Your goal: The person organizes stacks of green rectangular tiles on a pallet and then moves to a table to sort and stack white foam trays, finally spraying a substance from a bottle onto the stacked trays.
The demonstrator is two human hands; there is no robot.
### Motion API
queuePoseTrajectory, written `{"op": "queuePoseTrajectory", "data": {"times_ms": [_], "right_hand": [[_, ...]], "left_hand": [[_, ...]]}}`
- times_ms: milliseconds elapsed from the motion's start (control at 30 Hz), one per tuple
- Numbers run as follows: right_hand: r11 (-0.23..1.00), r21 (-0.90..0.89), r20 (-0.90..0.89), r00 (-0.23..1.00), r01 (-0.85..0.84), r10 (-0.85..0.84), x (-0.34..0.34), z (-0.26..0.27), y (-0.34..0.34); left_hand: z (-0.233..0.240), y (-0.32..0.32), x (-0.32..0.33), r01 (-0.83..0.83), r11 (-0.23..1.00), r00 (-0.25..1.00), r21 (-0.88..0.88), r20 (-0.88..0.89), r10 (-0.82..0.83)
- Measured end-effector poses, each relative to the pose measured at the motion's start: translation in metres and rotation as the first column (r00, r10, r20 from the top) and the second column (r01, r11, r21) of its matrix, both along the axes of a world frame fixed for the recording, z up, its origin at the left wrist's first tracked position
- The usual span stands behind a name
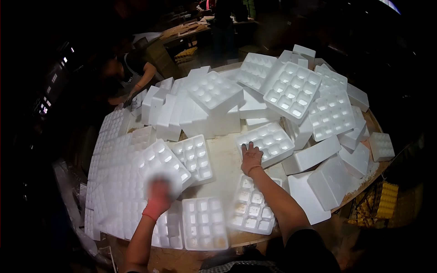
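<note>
My left hand (158, 196), in a pinkish-red glove, is at the near edge of a tilted white foam tray (162, 155). A round blur hides its fingers, so whether it grips the tray cannot be told. My right hand (252, 159), in a glove with dark fingertips, lies on the left end of another white foam tray (273, 141) with square compartments. Its fingers are spread over that tray's top. Under my right forearm lies a tray (253, 208) with brownish stains. Between my arms, near the front edge, is a further compartment tray (205, 221).
Closely set rows of foam trays (116, 184) cover the table's left side. Foam blocks and trays (211, 112) are heaped at the back and right. Across the table, a co-worker's arm (145, 76) reaches toward trays. Yellow egg-carton-like trays (387, 199) stand beyond the right edge.
</note>
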State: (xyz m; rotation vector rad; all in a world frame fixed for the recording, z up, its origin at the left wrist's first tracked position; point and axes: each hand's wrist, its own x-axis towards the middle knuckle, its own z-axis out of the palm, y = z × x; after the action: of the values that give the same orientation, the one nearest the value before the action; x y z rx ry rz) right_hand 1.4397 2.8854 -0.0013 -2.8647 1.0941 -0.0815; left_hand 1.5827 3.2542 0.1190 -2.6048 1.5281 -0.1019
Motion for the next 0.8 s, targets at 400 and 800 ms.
{"op": "queuePoseTrajectory", "data": {"times_ms": [400, 800], "right_hand": [[0.714, 0.163, -0.145, 0.699, -0.681, 0.7, -0.068, 0.107, 0.039], [0.974, 0.073, 0.134, 0.97, -0.213, 0.202, -0.22, 0.059, 0.192]], "left_hand": [[-0.001, -0.149, -0.044, 0.414, 0.862, 0.874, -0.293, -0.136, -0.466], [-0.056, -0.204, -0.047, 0.512, 0.854, 0.828, -0.097, -0.21, -0.52]]}}
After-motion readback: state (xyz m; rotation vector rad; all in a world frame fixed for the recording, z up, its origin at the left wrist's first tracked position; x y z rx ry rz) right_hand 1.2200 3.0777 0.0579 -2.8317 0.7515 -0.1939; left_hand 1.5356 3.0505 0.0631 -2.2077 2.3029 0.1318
